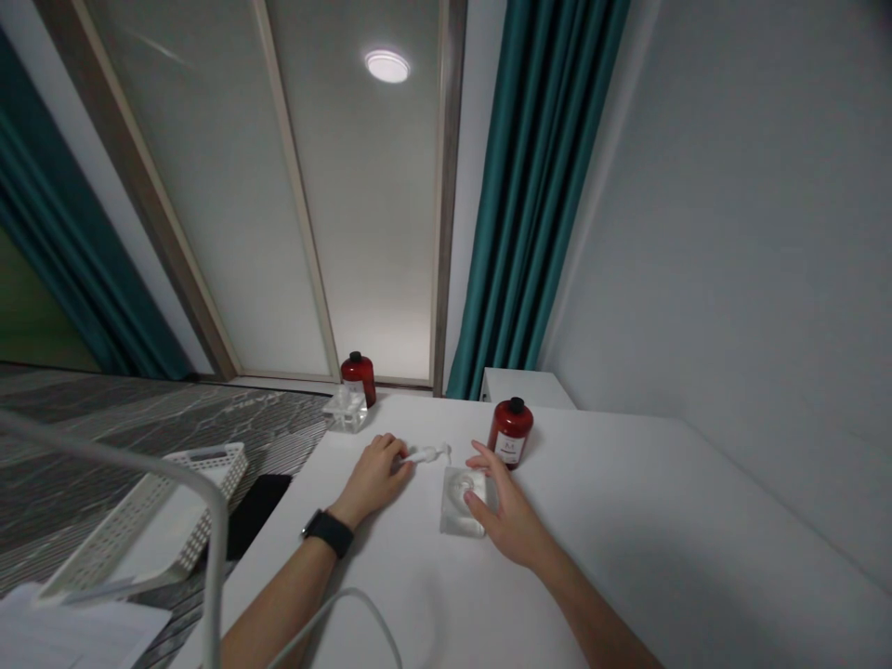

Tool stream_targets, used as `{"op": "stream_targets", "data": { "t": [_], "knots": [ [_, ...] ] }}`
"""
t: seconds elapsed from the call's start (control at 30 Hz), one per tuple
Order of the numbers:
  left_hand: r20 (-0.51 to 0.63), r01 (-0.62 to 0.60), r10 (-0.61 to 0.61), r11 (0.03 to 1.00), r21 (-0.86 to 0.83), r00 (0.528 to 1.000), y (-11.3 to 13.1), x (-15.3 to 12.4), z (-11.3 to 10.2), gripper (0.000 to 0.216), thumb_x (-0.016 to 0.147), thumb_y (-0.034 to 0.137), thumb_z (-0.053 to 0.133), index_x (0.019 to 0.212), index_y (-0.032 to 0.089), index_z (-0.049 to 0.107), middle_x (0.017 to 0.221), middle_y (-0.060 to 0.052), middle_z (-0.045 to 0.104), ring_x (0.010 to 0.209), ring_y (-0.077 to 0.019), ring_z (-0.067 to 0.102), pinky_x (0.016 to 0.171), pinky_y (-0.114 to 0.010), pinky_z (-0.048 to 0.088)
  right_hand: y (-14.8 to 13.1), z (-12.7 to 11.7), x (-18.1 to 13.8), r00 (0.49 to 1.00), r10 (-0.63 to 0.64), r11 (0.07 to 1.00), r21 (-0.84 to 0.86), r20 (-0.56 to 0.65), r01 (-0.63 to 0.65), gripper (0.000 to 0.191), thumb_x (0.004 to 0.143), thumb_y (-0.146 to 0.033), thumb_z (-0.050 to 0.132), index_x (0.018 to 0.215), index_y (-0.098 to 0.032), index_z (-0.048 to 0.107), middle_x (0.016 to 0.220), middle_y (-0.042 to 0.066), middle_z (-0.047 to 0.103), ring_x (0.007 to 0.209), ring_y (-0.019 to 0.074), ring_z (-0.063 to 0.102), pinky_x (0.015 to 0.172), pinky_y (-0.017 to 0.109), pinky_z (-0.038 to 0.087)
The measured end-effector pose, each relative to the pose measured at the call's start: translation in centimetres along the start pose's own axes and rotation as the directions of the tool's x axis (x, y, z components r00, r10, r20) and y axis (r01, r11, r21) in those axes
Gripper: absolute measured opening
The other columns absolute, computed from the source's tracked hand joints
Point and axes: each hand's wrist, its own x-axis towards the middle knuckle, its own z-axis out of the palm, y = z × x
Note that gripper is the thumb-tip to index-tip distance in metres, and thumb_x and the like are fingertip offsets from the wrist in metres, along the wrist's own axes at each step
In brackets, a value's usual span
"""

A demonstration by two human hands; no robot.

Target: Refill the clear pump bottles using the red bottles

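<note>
My left hand (pixel 380 476), with a black watch on the wrist, rests low over the white tabletop. Its curled thumb and fingers close on the near end of a small, white, cord-like thing (pixel 428 454), whose exact kind I cannot make out. My right hand (pixel 503 506) has its fingers apart. Its thumb lies over the right side of a clear square block (pixel 458 520) with a round hollow, while the other fingers reach past the far right corner. Just behind that hand stands an upright dark red bottle (pixel 511 433) with a black cap and pale label.
Toward the table's (pixel 627 520) far left corner are a clear glass-like block (pixel 346 410) and another red bottle (pixel 358 374). A white perforated basket (pixel 104 548) sits lower left beside a black flat object (pixel 257 511). A pale cable (pixel 216 557) arcs across the foreground.
</note>
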Motion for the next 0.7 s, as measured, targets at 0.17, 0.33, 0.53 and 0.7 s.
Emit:
{"op": "stream_targets", "data": {
  "t": [0.17,0.33,0.53,0.7],
  "knots": [
    [-0.072,0.062,-0.059,0.997,0.039,0.996,-0.9,0.2,0.1,0.009,0.086,0.022,0.055,0.083,0.017,0.062,0.09,-0.009,0.063,0.091,-0.0281,0.057,0.083,-0.041,0.047,-0.1,0.0,-0.1,0.999,0.01,1.0,-0.015,0.037,-0.01,0.065,0.088,-0.025,0.056,0.148,-0.023,0.03,0.128,0.01,0.054,0.124,0.0239,0.05,0.113,0.046,0.033],
    [-0.11,0.096,-0.09,0.994,0.051,0.99,-1.8,0.2,0.6,0.011,0.086,0.023,0.056,0.083,0.016,0.064,0.09,-0.01,0.063,0.092,-0.0296,0.057,0.085,-0.043,0.048,-0.2,0.0,-0.1,0.999,0.022,0.999,-0.03,0.048,-0.021,0.066,0.088,-0.026,0.055,0.148,-0.025,0.03,0.129,0.009,0.053,0.123,0.0236,0.05,0.113,0.044,0.033],
    [-0.116,0.101,-0.095,0.994,0.052,0.989,-2.0,0.2,0.9,0.01,0.085,0.023,0.058,0.085,0.016,0.065,0.09,-0.01,0.062,0.093,-0.0296,0.057,0.087,-0.043,0.049,-0.4,-0.1,-0.1,0.999,0.022,0.999,-0.033,0.049,-0.021,0.067,0.088,-0.025,0.056,0.149,-0.025,0.03,0.129,0.009,0.054,0.123,0.0239,0.051,0.111,0.045,0.035],
    [-0.119,0.103,-0.096,0.993,0.057,0.988,-1.7,0.2,0.8,0.009,0.084,0.023,0.06,0.087,0.016,0.065,0.091,-0.01,0.062,0.094,-0.0293,0.058,0.086,-0.042,0.049,-0.3,-0.1,-0.1,0.999,0.018,1.0,-0.025,0.048,-0.017,0.067,0.088,-0.025,0.057,0.149,-0.026,0.03,0.129,0.008,0.055,0.121,0.0233,0.053,0.11,0.044,0.037]
  ]
}}
